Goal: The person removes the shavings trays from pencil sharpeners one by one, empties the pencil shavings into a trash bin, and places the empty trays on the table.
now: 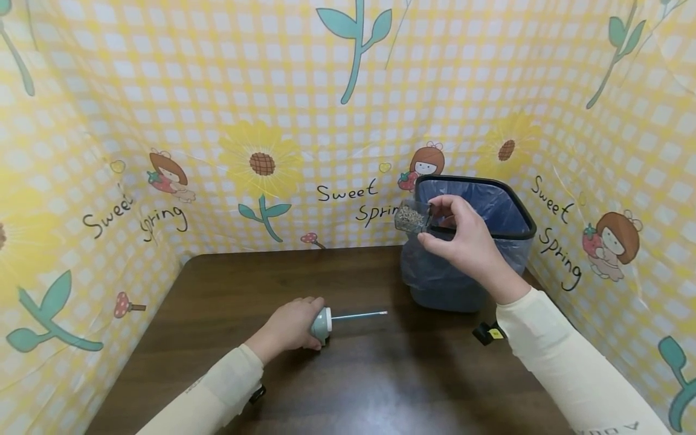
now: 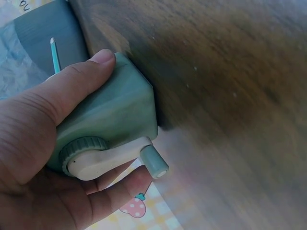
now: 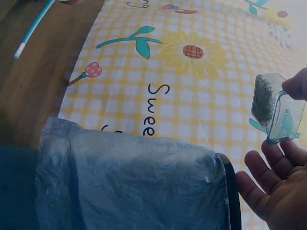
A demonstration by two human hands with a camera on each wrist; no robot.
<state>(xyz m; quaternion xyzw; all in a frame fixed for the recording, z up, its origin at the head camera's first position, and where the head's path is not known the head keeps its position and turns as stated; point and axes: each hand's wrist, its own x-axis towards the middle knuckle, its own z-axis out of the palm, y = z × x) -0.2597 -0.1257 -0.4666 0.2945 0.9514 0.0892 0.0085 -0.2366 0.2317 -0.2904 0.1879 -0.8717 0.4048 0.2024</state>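
My left hand grips a green crank pencil sharpener on the table. Its pale crank arm ends in a green knob. A blue pencil sticks out of the white front of the sharpener, pointing right in the head view. My right hand pinches a clear shavings drawer between thumb and fingers, up at the near left rim of the bin. Dark shavings lie inside the drawer, which looks tilted in the right wrist view.
A trash bin with a black rim and a translucent liner stands at the table's back right. Checked cloth walls surround the brown table. A small black object with a yellow label shows by the right cuff.
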